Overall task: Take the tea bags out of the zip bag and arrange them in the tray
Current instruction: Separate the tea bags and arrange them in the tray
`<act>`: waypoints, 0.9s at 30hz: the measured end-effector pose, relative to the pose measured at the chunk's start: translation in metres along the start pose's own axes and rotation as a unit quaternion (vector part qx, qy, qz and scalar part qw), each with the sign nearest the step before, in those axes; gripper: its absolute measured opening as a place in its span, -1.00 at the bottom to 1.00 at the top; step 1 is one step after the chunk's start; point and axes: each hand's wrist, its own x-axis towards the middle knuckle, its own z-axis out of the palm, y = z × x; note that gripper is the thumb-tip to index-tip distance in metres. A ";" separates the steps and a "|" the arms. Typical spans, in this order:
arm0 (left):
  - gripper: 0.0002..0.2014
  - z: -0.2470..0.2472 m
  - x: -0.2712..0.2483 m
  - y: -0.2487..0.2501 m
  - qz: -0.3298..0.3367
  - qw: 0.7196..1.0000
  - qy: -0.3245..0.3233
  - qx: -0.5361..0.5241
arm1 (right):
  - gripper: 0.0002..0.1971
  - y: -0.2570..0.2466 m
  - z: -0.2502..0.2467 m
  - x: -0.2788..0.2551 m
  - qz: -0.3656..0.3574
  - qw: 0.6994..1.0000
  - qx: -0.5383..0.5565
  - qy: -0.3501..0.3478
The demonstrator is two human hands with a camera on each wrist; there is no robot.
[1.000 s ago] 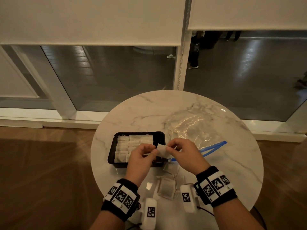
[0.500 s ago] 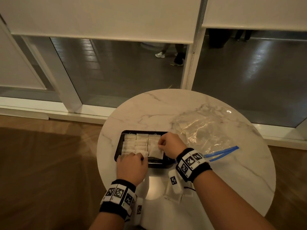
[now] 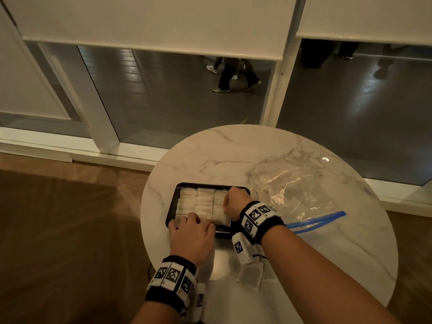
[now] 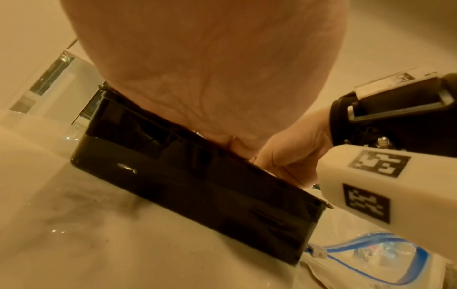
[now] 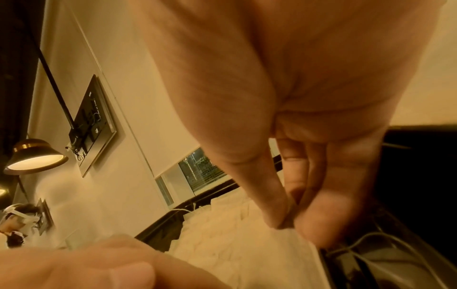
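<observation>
A black tray [image 3: 173,204] on the round marble table [image 3: 210,155] holds three columns of white tea bags [image 3: 189,202]. My right hand [image 3: 225,204] is over the right column, where thumb and finger pinch the edge of a tea bag [image 3: 221,217]; the pinch [image 5: 284,224] shows close up in the right wrist view. My left hand [image 3: 194,220] rests over the tray's near edge, its fingers lying on the near bags. The clear zip bag [image 3: 299,190] with its blue zip lies flat to the right of the tray. In the left wrist view my palm hides the inside of the tray [image 4: 197,195].
A few loose tea bags [image 3: 251,275] lie on the table's near side under my right wrist. The table's edge runs close to the left of the tray. Behind the table stands a glass wall; people walk outside it.
Both hands held one tea bag above the tray's near edge. My right hand has since carried it into the right column, and my left hand has come down on the near bags.
</observation>
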 end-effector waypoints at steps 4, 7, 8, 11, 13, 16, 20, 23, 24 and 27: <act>-0.58 0.000 0.002 0.001 -0.006 1.000 -0.002 -0.008 | -0.82 0.002 0.002 0.002 0.001 1.000 0.008 0.004; -0.59 0.000 0.002 0.001 -0.006 1.000 -0.005 -0.009 | -0.83 0.003 0.004 0.003 -0.005 1.000 0.019 0.001; -0.59 -0.001 0.002 0.001 -0.007 1.000 -0.004 -0.010 | -0.83 0.003 0.004 0.003 -0.010 1.000 0.019 0.001; -0.59 -0.002 0.002 0.002 -0.006 1.000 -0.003 -0.008 | -0.82 0.004 0.004 0.004 -0.021 1.000 0.019 0.003; -0.60 -0.003 0.001 0.002 -0.004 1.000 -0.001 -0.003 | -0.83 0.004 0.005 0.005 -0.025 1.000 0.015 0.010; -0.61 -0.003 0.001 0.002 0.002 1.000 -0.003 0.008 | -0.83 0.003 0.007 0.005 -0.028 0.999 0.003 0.017; -0.61 -0.002 0.001 0.001 0.003 1.000 -0.005 0.018 | -0.81 0.004 0.007 0.006 -0.032 0.999 -0.007 0.020; -0.60 -0.002 0.001 0.002 -0.003 1.000 -0.005 0.004 | -0.80 0.006 0.005 0.008 -0.033 0.999 -0.004 0.025; -0.60 -0.002 0.001 0.002 -0.005 1.000 -0.004 0.001 | -0.80 0.006 0.004 0.008 -0.033 0.999 -0.003 0.027; -0.60 -0.002 0.001 0.003 -0.006 1.000 0.000 -0.004 | -0.81 0.006 0.004 0.009 -0.031 0.999 0.000 0.032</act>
